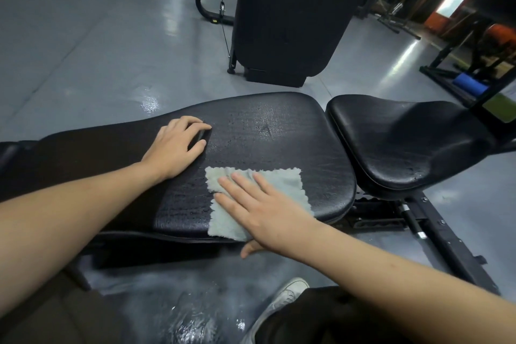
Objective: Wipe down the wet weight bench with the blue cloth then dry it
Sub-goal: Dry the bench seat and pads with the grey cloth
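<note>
The black padded weight bench [268, 131] lies across the view, its long back pad glistening with water droplets; a separate seat pad [405, 142] sits to the right. A pale blue-grey cloth [287, 184] lies flat on the near edge of the back pad. My right hand [257, 207] presses on the cloth with straight, spread fingers, thumb hanging below the pad's edge. My left hand [178, 148] rests on the pad to the left of the cloth, fingers loosely bent on the surface, holding nothing.
Wet patches shine on the grey floor [97, 50] in front of and behind the bench. A black upright machine [287, 17] stands behind the bench. A black rack [472, 64] with a blue roller is at the right. My white shoe [287, 296] is below.
</note>
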Available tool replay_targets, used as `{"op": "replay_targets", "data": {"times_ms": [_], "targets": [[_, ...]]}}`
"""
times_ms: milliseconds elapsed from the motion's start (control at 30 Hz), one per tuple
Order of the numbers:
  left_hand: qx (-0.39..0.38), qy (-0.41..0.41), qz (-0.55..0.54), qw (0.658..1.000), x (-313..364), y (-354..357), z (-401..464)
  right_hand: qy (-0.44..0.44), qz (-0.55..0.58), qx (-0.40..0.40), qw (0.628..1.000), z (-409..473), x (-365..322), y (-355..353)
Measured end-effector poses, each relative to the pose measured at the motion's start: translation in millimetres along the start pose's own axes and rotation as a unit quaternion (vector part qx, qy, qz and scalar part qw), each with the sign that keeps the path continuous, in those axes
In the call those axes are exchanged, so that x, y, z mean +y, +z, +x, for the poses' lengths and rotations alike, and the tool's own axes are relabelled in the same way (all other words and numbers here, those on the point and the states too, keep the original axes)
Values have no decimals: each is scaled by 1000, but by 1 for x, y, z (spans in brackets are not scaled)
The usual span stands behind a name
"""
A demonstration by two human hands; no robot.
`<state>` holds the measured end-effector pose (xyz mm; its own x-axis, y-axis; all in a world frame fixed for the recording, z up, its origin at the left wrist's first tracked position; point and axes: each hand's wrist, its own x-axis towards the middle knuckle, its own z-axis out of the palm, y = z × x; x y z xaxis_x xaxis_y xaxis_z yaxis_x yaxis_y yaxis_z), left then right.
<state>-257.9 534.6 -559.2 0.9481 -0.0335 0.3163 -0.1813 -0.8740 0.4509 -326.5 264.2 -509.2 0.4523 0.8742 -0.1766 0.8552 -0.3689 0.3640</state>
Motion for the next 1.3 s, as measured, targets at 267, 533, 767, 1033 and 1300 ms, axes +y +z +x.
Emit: {"op": "replay_targets", "data": {"times_ms": [267,533,767,1033,1300], "targets": [[-5,-3,7,1000,1,-1,-1,3,38,6,999,-37,38,4],[-6,-4,4,1000,0,0,0,21,115,-36,992,-82,108,-3],[-3,-1,-3,1000,-2,1,0,22,99,-53,993,-80,85,-11],[-4,1,-2,1000,-3,1,1,-78,200,-90,972,-53,60,-28],[-5,0,-1,1000,-4,2,2,-136,156,-29,978,-55,93,-22]]}}
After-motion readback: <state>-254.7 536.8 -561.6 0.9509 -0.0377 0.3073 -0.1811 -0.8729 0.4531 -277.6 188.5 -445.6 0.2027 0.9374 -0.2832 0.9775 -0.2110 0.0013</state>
